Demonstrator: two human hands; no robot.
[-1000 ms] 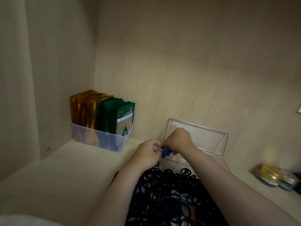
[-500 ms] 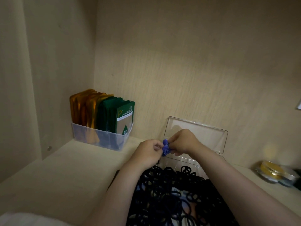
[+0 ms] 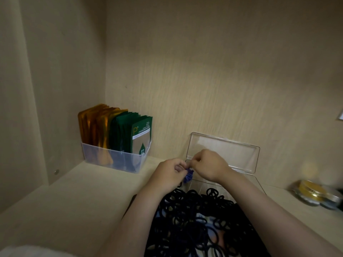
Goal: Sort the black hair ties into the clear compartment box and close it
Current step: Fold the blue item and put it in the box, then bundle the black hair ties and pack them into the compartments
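A large heap of black hair ties lies on the shelf in front of me and spills over the clear compartment box. The box's lid stands open against the back wall. Above the box's near left corner, my left hand and my right hand meet. Together they pinch a small crumpled blue hair tie between their fingertips. My forearms hide part of the heap and the box.
A translucent bin with orange and green sachets stands in the back left corner. Round gold-lidded tins sit at the right by the wall. White cloth shows at the bottom left. The shelf's side wall rises on the left.
Both hands stayed together over the box corner, working the blue tie. It now hangs lower, below the fingertips, and the right hand has shifted slightly right.
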